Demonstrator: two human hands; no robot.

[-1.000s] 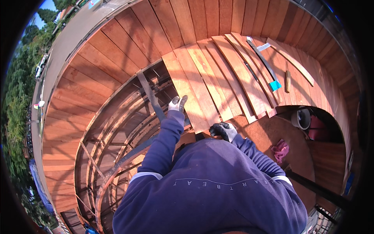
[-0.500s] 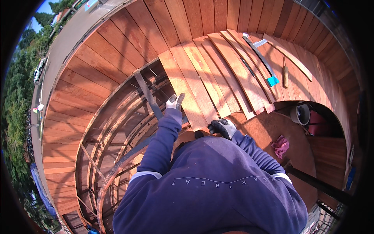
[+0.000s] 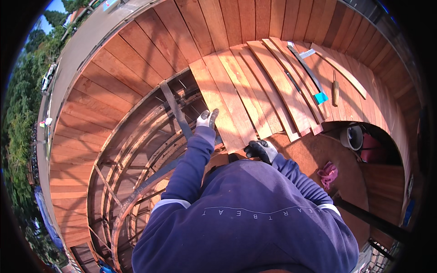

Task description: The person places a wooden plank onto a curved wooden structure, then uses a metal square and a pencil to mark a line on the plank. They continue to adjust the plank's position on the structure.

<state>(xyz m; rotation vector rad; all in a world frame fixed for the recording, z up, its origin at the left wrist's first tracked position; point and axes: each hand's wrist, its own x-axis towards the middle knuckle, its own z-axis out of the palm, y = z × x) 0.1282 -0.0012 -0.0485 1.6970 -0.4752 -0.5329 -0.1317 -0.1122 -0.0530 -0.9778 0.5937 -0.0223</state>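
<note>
My left hand (image 3: 207,119), in a pale glove with dark fingertips, grips the left edge of a reddish wooden plank (image 3: 215,93), its fingers bent over the board. My right hand (image 3: 258,150), gloved in black and white, is curled closed at the plank's lower end; what its fingers hold is hidden. Several loose planks (image 3: 273,82) lie side by side to the right. On them are a long dark metal strip with a cyan end piece (image 3: 321,98) and a slim dark tool (image 3: 291,80); a wooden-handled tool (image 3: 336,93) lies farther right.
Curved plank decking (image 3: 95,107) rings an open steel frame (image 3: 123,168) with crossbars on the left. A bucket (image 3: 351,138), a red container (image 3: 373,150) and a pink cloth (image 3: 327,175) are at the right, beside a black pole (image 3: 368,218). A road with a white car (image 3: 48,77) lies beyond.
The whole view shifted a little up and left at half a second ago, then back. My hands stay at the same places on the plank.
</note>
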